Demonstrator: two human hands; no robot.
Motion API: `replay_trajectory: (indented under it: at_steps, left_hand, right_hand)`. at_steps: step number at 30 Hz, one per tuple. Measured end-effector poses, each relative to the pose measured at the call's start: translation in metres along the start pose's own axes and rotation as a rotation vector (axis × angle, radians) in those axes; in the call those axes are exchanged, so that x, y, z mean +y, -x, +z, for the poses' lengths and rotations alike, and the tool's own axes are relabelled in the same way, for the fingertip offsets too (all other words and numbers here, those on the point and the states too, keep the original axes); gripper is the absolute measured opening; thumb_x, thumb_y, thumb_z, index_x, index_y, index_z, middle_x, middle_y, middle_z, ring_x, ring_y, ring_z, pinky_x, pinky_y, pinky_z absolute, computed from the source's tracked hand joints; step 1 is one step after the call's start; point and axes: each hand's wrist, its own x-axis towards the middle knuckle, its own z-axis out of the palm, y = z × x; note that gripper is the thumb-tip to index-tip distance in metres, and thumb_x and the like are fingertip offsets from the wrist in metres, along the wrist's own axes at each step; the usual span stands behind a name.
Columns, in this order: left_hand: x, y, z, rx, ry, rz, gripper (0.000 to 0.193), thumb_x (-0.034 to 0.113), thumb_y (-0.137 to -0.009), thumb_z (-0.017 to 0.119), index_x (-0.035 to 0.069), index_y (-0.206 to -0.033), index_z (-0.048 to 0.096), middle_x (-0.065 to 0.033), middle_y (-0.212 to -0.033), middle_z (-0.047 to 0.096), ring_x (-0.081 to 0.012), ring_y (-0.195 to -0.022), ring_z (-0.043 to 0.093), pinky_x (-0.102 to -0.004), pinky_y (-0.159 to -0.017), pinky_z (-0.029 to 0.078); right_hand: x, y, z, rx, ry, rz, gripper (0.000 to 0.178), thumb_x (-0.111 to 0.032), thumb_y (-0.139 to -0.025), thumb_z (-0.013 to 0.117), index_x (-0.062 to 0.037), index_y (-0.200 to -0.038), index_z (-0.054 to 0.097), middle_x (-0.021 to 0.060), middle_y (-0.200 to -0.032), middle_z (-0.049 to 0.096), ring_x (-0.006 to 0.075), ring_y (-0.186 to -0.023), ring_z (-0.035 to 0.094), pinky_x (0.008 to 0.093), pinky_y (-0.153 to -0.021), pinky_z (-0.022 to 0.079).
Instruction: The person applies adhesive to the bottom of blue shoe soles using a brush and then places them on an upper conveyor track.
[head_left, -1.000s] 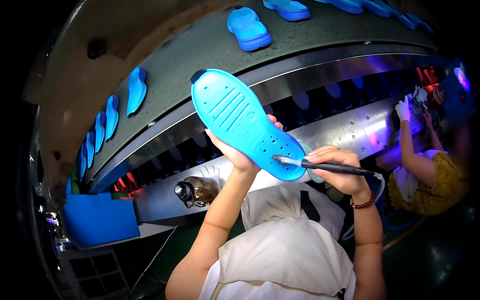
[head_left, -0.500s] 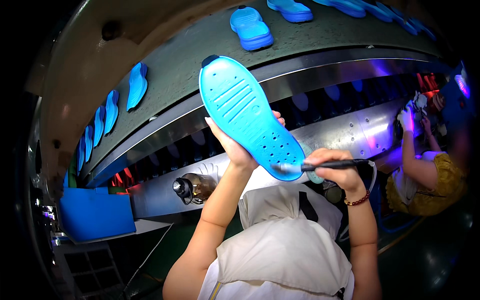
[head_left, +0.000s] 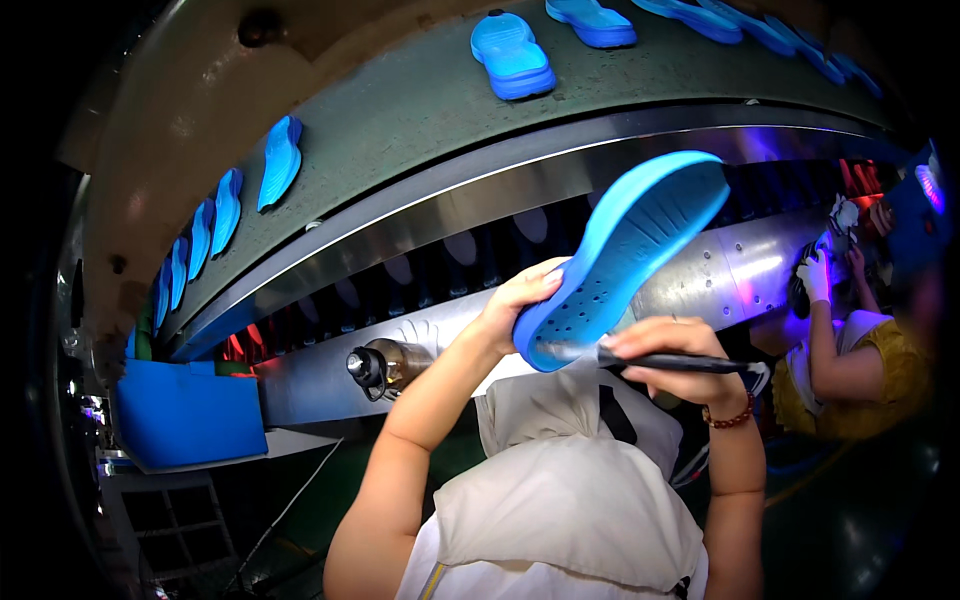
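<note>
A blue shoe sole is held up in front of me, tilted to the right with its hollow inner side toward me. My left hand is closed on its left edge near the holed end. Between the fingers of my right hand is a black-handled brush with a pale tip. That tip rests at the inside rim of the sole's lower end; whether it touches the wall or the bottom I cannot tell. The cable behind the handle runs down past my right wrist.
Several blue soles lie on a dark conveyor belt beyond a metal rail. A jar with a black top stands on the metal ledge. At far left is a blue box. A co-worker in yellow works at right.
The sole has turned from nearly flat-on to tilted rightward, its upper end swinging right and down. My left hand has shifted right with it, and the brush stays at the lower end.
</note>
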Motion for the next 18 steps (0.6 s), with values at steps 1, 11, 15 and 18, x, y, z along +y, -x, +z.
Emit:
replay_trajectory:
  at_steps: [1,11,15,18]
  left_hand:
    - [0.006,-0.005,0.007,0.024,-0.003,-0.090,0.051,0.026,-0.079,0.053,-0.003,-0.120,0.041,-0.0186,-0.110,0.053,-0.0264,-0.096,0.056,-0.0349,-0.084,0.045]
    - [0.015,-0.010,0.016,-0.022,-0.334,-0.488,0.070,0.040,-0.075,0.055,0.005,-0.131,0.032,-0.0191,-0.123,0.042,-0.0267,-0.107,0.047,-0.0350,-0.085,0.043]
    - [0.014,0.003,0.006,0.122,-0.276,-0.524,0.068,0.043,-0.075,0.054,0.004,-0.127,0.038,-0.0191,-0.115,0.049,-0.0274,-0.094,0.055,-0.0349,-0.078,0.047]
    - [0.018,0.003,0.012,0.137,-0.266,-0.563,0.067,0.044,-0.075,0.053,0.003,-0.126,0.039,-0.0189,-0.116,0.049,-0.0273,-0.094,0.055,-0.0347,-0.078,0.046]
  right_hand:
    - [0.000,-0.002,0.002,-0.053,0.099,-0.093,0.017,-0.002,-0.072,0.064,-0.0017,-0.089,0.063,0.0137,-0.090,0.064,0.0228,-0.082,0.063,0.0293,-0.074,0.050]
    - [0.000,0.001,-0.023,-0.224,0.376,-0.265,0.019,0.000,-0.069,0.066,-0.0014,-0.088,0.064,0.0130,-0.092,0.064,0.0239,-0.086,0.062,0.0283,-0.075,0.050]
    - [-0.005,0.010,-0.030,-0.290,0.422,-0.207,0.019,-0.001,-0.069,0.066,-0.0031,-0.087,0.065,0.0128,-0.092,0.064,0.0229,-0.085,0.063,0.0272,-0.075,0.050]
    - [0.014,0.007,-0.033,-0.092,0.293,-0.285,0.021,0.001,-0.068,0.066,-0.0014,-0.089,0.064,0.0136,-0.094,0.063,0.0231,-0.087,0.062,0.0275,-0.076,0.049]
